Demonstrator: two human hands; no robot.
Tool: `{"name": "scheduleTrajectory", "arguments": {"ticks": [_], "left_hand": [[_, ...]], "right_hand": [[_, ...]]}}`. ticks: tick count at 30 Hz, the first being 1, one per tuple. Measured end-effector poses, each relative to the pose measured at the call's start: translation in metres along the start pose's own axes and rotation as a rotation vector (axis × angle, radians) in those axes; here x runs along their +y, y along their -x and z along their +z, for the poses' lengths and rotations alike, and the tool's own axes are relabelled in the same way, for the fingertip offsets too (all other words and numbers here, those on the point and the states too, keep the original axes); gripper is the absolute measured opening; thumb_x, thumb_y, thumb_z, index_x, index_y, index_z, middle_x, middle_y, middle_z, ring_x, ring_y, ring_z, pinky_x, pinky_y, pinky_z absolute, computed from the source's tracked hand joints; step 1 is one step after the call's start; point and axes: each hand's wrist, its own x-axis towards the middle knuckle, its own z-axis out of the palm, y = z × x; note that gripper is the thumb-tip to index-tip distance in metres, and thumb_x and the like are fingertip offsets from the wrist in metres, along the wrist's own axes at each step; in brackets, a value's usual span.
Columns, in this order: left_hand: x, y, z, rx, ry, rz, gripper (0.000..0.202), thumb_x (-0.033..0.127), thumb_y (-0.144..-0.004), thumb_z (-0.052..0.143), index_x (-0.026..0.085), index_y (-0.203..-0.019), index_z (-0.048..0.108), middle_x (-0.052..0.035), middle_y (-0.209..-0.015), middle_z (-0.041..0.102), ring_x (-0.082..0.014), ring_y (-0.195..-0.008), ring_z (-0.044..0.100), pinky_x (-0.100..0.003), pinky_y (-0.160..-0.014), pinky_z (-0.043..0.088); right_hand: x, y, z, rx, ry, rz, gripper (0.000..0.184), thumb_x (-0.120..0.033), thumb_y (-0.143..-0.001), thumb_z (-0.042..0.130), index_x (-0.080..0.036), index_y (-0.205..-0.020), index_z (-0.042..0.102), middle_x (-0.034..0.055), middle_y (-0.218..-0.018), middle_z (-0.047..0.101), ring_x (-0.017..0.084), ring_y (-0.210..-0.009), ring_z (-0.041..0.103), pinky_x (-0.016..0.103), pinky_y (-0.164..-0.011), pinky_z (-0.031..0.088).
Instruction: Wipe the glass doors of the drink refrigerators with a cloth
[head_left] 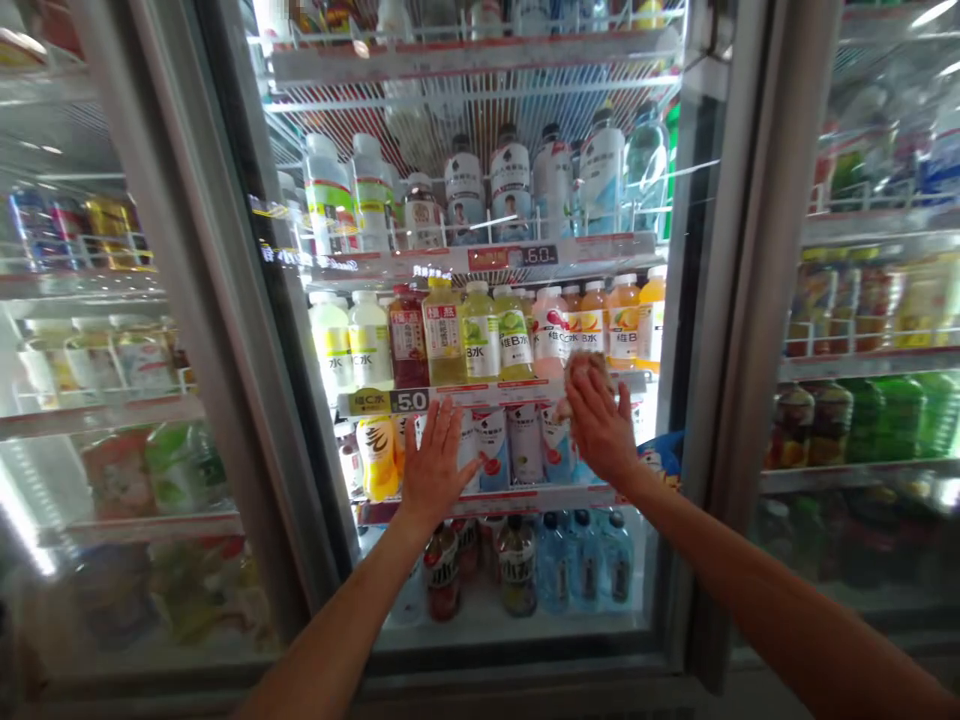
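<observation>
My left hand lies flat with its fingers stretched out, against the glass door of a lit drinks fridge. It holds nothing. A crumpled cloth, pale pinkish-brown, is pressed to the same glass under my right hand, its edges showing beyond the fingertips and at the left side of the hand. Behind the glass, near my hands, stand bottles of yellow, pink and orange drinks, such as a yellow-capped bottle. A shelf edge with a price tag runs just above my left hand.
Upright metal door frames stand on both sides of this door. Further glass-fronted fridge sections with bottles and cans are at left and right. Inside, several shelves hold drinks, with blue bottles at the bottom. A blue rounded item shows by my right wrist.
</observation>
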Motion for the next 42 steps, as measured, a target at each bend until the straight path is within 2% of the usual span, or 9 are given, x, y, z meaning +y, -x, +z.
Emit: {"name": "scheduleTrajectory", "arguments": {"ticks": [4, 11, 18, 24, 26, 33, 36, 39, 42], "left_hand": [[-0.002, -0.005, -0.001, 0.03, 0.001, 0.007, 0.086, 0.048, -0.083, 0.053, 0.015, -0.145, 0.004, -0.018, -0.143, 0.034, -0.027, -0.136, 0.025, -0.051, -0.112, 0.011], [-0.008, -0.027, -0.003, 0.045, -0.037, -0.065, 0.089, 0.05, -0.083, 0.051, 0.015, -0.145, -0.002, -0.018, -0.148, 0.024, -0.0276, -0.138, 0.018, -0.052, -0.111, 0.012], [-0.007, -0.025, -0.003, 0.042, -0.042, -0.052, 0.09, 0.049, -0.084, 0.05, 0.016, -0.145, -0.007, -0.0161, -0.148, 0.025, -0.0274, -0.138, 0.021, -0.052, -0.111, 0.013], [-0.008, -0.026, -0.005, 0.025, -0.048, -0.063, 0.088, 0.051, -0.084, 0.05, 0.016, -0.145, -0.003, -0.0147, -0.148, 0.026, -0.027, -0.137, 0.022, -0.05, -0.112, 0.013], [-0.009, -0.026, -0.008, 0.008, -0.045, -0.055, 0.088, 0.05, -0.083, 0.051, 0.016, -0.145, -0.001, -0.014, -0.147, 0.027, -0.0269, -0.137, 0.022, -0.05, -0.112, 0.014], [-0.009, -0.025, -0.011, 0.011, -0.075, -0.041, 0.081, 0.044, -0.084, 0.052, 0.015, -0.145, 0.007, -0.0142, -0.146, 0.03, -0.0265, -0.137, 0.024, -0.051, -0.11, 0.021], [-0.009, -0.025, -0.01, 0.005, -0.074, -0.057, 0.081, 0.046, -0.083, 0.052, 0.015, -0.145, 0.009, -0.0131, -0.146, 0.03, -0.0253, -0.137, 0.024, -0.05, -0.11, 0.022], [-0.008, -0.025, -0.009, -0.001, -0.073, -0.057, 0.08, 0.046, -0.083, 0.052, 0.015, -0.145, 0.011, -0.0124, -0.147, 0.029, -0.0244, -0.137, 0.023, -0.048, -0.11, 0.021], [-0.008, -0.025, -0.008, 0.001, -0.071, -0.053, 0.078, 0.046, -0.083, 0.053, 0.014, -0.144, 0.017, -0.0121, -0.147, 0.03, -0.0239, -0.138, 0.023, -0.048, -0.11, 0.021]], "right_hand": [[-0.012, 0.043, -0.003, -0.099, -0.065, -0.165, 0.056, -0.015, -0.085, 0.044, -0.023, -0.139, 0.032, 0.0036, -0.133, 0.051, 0.014, -0.139, 0.018, 0.043, -0.116, 0.006], [0.043, -0.009, -0.005, 0.117, 0.058, 0.137, 0.063, -0.021, -0.088, 0.04, -0.024, -0.145, 0.014, 0.0071, -0.148, 0.029, 0.019, -0.139, 0.02, 0.047, -0.114, 0.009], [0.033, 0.038, -0.01, 0.017, 0.04, 0.044, 0.065, -0.019, -0.086, 0.043, -0.024, -0.145, 0.015, 0.0071, -0.146, 0.033, 0.018, -0.139, 0.019, 0.042, -0.114, 0.011], [0.085, -0.04, -0.007, 0.24, 0.048, 0.323, 0.054, -0.025, -0.089, 0.034, -0.021, -0.142, 0.026, 0.011, -0.145, 0.035, 0.024, -0.136, 0.027, 0.052, -0.109, 0.017], [0.086, -0.046, -0.006, 0.258, 0.04, 0.362, 0.053, -0.025, -0.09, 0.033, -0.02, -0.142, 0.027, 0.0122, -0.144, 0.035, 0.026, -0.136, 0.028, 0.055, -0.107, 0.02], [0.059, 0.014, -0.006, 0.186, 0.056, 0.19, 0.058, -0.022, -0.087, 0.038, -0.024, -0.143, 0.023, 0.0105, -0.145, 0.034, 0.023, -0.136, 0.029, 0.049, -0.11, 0.02], [0.088, -0.015, -0.008, 0.218, 0.058, 0.216, 0.054, -0.025, -0.087, 0.037, -0.019, -0.14, 0.032, 0.0125, -0.142, 0.039, 0.025, -0.134, 0.032, 0.051, -0.108, 0.022], [0.113, -0.063, -0.004, 0.33, 0.047, 0.39, 0.051, -0.027, -0.087, 0.034, -0.013, -0.136, 0.04, 0.0162, -0.141, 0.04, 0.029, -0.133, 0.033, 0.054, -0.106, 0.024], [0.09, -0.093, 0.006, 0.423, 0.022, 0.452, 0.054, -0.027, -0.087, 0.034, -0.011, -0.138, 0.036, 0.0181, -0.142, 0.037, 0.032, -0.134, 0.029, 0.057, -0.105, 0.023]]}}
